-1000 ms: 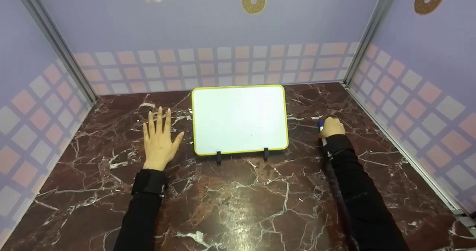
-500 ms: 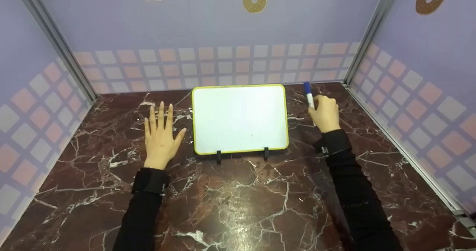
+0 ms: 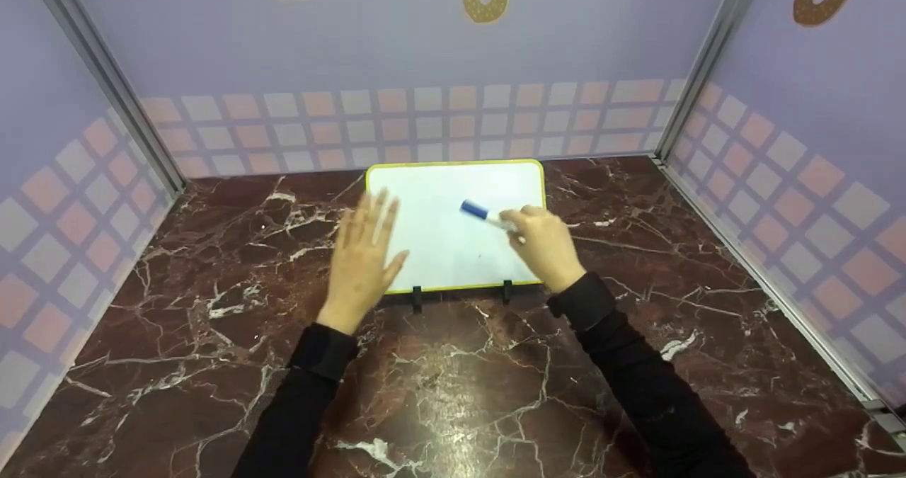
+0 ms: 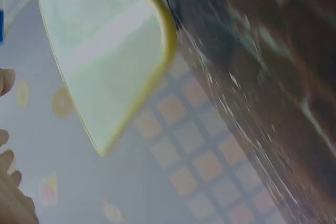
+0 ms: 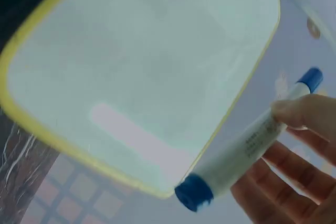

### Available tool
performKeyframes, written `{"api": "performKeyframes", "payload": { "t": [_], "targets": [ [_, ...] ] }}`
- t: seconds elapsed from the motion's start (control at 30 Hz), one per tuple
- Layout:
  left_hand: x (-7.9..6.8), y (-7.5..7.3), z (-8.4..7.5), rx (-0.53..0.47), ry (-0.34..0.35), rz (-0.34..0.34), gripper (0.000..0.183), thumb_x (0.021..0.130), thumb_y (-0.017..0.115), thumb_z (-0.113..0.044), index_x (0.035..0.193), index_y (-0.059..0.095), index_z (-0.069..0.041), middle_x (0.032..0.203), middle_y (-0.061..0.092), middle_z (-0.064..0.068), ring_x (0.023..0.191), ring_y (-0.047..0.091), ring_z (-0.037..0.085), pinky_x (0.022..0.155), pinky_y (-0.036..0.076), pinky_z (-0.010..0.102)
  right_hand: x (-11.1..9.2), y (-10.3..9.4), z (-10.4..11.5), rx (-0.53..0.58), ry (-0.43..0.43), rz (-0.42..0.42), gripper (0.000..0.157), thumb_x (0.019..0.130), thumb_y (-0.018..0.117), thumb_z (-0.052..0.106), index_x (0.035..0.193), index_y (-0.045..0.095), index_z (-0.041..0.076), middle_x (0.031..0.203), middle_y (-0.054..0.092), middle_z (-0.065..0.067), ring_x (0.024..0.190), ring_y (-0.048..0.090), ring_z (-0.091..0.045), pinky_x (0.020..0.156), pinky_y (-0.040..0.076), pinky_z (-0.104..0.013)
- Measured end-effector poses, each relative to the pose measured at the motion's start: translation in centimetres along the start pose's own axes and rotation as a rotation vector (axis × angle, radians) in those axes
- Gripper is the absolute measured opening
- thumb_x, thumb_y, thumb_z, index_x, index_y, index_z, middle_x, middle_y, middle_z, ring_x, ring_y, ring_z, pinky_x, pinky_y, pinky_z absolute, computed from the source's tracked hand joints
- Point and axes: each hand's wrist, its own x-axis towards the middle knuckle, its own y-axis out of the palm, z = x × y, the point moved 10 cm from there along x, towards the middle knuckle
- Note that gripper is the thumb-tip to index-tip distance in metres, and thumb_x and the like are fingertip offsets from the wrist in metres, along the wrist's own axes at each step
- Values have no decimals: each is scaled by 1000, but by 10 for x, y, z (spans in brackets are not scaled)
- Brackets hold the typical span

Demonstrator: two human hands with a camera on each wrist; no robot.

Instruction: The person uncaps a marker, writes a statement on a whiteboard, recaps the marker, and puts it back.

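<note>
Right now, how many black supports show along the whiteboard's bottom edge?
2: the left support and the right support, on either side of the bottom middle of the whiteboard. Any behind it would be hidden.

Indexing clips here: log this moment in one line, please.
right hand: holds marker | left hand: holds nothing, fingers extended | board: on black supports

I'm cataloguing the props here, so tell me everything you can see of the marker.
The marker has a pale, smooth barrel, seemingly plastic, with dark print too blurred to read, and blue at both ends. The right hand holds it slanted in front of the whiteboard, one blue end pointing left; whether it touches the whiteboard cannot be told.
</note>
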Motion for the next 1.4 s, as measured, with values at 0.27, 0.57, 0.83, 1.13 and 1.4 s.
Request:
{"api": "performKeyframes", "payload": {
  "t": [0.27, 0.57, 0.83, 1.13, 1.4],
  "targets": [
    [-9, -2, -62, -76, 257, -159, 49, 81, 80, -28, 124, 66, -9, 127, 67, 7, 118, 62, 24, 102, 51, 39, -24, 20, 59, -70, -229, -1, 23, 82, 75, 0, 102, 77, 9, 82, 67, -7, 73, 61, -22, 61, 59, -31],
    [-16, -1, -63, -106, 270, -238, 23, 79, 81, -22, 97, 74, -10, 95, 73, 1, 89, 68, 18, 82, 56, 32, -35, 28, 78, -143, -319, -40, 11, 89, 73, 8, 100, 76, 10, 81, 67, -5, 71, 61, -19, 60, 57, -26],
    [-15, 0, -66, -120, 288, -235, 24, 80, 79, -22, 97, 74, -6, 90, 71, 3, 83, 66, 20, 78, 56, 32, -37, 35, 77, -178, -368, -53, 16, 87, 71, 6, 102, 74, 5, 93, 74, -6, 84, 70, -19, 71, 61, -29],
    [-15, 2, -65, -151, 260, -217, 25, 87, 72, -22, 101, 74, -2, 90, 72, 6, 80, 67, 20, 74, 57, 31, -36, 25, 74, -185, -382, -149, 16, 83, 72, 5, 98, 75, 5, 93, 75, -5, 85, 69, -19, 76, 61, -32],
    [-13, -3, -55, -191, 228, -223, 23, 87, 73, -20, 101, 74, -2, 91, 72, 7, 82, 68, 22, 77, 58, 34, -34, 16, 67, -202, -357, -211, 14, 83, 72, 7, 97, 76, 6, 91, 74, -4, 85, 69, -20, 74, 61, -33]
  ]
}}
